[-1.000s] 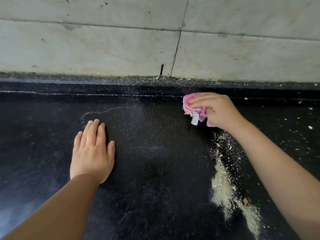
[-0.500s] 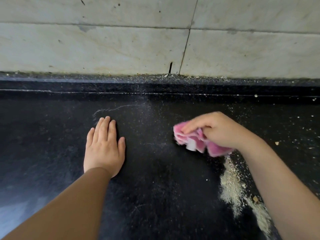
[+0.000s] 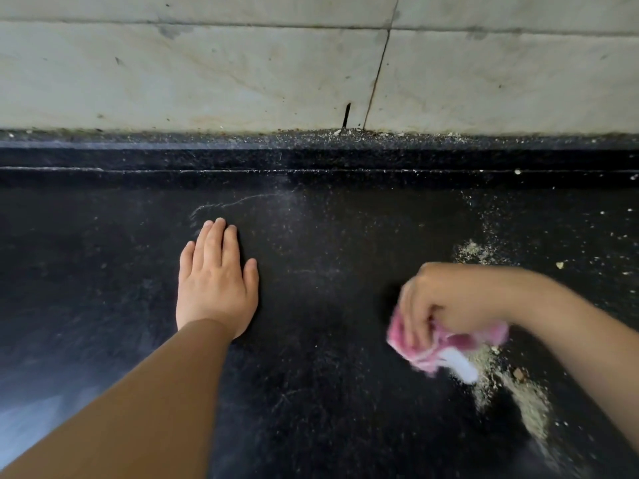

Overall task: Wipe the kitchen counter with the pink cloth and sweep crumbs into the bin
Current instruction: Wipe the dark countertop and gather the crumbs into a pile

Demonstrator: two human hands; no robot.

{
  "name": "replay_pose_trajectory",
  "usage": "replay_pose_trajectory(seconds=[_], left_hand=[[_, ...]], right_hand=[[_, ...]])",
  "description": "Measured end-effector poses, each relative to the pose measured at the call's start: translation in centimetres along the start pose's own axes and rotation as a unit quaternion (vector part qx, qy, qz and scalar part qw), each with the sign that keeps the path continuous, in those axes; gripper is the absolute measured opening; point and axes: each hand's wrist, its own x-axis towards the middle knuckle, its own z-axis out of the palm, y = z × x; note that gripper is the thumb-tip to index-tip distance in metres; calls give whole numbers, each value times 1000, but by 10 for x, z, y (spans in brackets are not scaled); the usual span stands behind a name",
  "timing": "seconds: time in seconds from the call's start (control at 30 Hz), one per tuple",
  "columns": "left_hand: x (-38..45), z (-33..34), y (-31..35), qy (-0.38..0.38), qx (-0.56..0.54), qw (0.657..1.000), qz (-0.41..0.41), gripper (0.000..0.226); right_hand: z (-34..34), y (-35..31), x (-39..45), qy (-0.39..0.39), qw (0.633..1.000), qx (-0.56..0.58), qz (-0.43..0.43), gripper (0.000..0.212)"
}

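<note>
Two hands show. The left hand (image 3: 216, 283) lies flat with straight fingers on the black counter (image 3: 328, 392), middle left. The right hand (image 3: 439, 300), lower right, grips one pink cloth (image 3: 432, 350) beside one crumb pile (image 3: 525, 406).

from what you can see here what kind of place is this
Most likely a kitchen worktop: a dark stone counter against a pale tiled wall, with crumbs strewn over it, and the right hand wiping with a pink cloth.
</note>
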Motion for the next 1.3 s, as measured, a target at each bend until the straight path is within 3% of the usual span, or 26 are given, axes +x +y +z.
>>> replay_pose_trajectory(seconds=[0.07, 0.17, 0.3, 0.37, 0.47, 0.57, 0.7, 0.77, 0.83, 0.97, 1.1, 1.17, 1.3], left_hand=[[0, 0, 0, -4, 2, 1000, -1, 55], [0, -1, 0, -8, 6, 1000, -2, 56], [0, -2, 1, -15, 11, 1000, -3, 56], [0, -2, 1, -15, 12, 1000, -4, 56], [0, -2, 0, -12, 10, 1000, 0, 55], [-1, -1, -1, -9, 1, 1000, 3, 55], [-1, 0, -2, -8, -1, 1000, 14, 55], [-1, 1, -3, -7, -1, 1000, 15, 55], [-2, 1, -2, -7, 0, 1000, 15, 55], [-1, 1, -1, -6, 0, 1000, 14, 55], [0, 1, -1, -1, 0, 1000, 16, 55], [0, 2, -2, -2, 1, 1000, 19, 55], [0, 2, -3, -5, 4, 1000, 24, 55]], right_hand=[[-13, 0, -15, 19, 1000, 17, 17, 35], [-25, -14, -10, 148, 988, 51, -14, 43], [-3, -54, 37, 291, 949, -66, -98, 29], [19, -65, 61, 296, 936, -125, -146, 18], [36, -69, 72, 292, 937, -127, -142, 15], [47, -66, 57, 165, 977, -130, -42, 12], [45, -41, 13, 56, 982, -143, 110, 14], [27, -36, -4, 100, 982, -103, 122, 24], [8, -43, -7, 203, 974, -48, 91, 37], [-12, -63, 43, 327, 942, -57, 48, 23], [-6, -58, 86, 401, 915, -1, 52, 24], [8, -58, 80, 380, 922, 11, 77, 23], [45, -63, 37, 218, 969, 9, 120, 24]])
